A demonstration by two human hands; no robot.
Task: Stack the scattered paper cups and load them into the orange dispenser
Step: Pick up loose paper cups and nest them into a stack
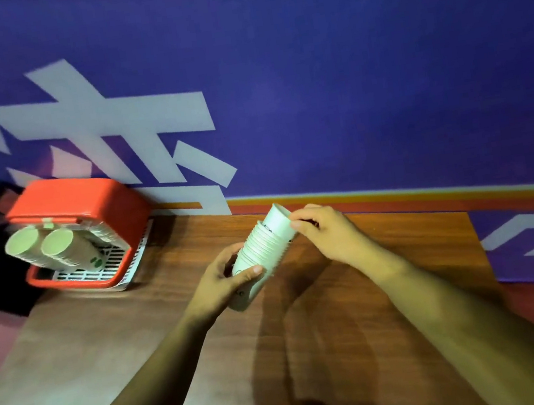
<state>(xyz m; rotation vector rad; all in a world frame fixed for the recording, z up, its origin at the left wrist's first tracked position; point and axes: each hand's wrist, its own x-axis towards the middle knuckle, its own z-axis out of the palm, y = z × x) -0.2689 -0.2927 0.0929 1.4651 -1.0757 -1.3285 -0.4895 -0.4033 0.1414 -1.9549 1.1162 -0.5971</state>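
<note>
Left hand (225, 282) gripping a stack of paper cups (262, 251) right of the orange dispenser (88, 207), right hand (322, 229) pinching the top cup (280, 222) (tilted), above the wooden worktop (138, 323)

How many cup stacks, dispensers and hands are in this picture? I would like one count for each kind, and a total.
Orange dispenser: 1
Cup stacks: 3 (loaded stacks, held stack)
Hands: 2 (left hand, right hand)
Total: 6

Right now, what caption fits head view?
Left hand grips paper cup stack, right hand pinches top cup, orange dispenser nearby.
</note>
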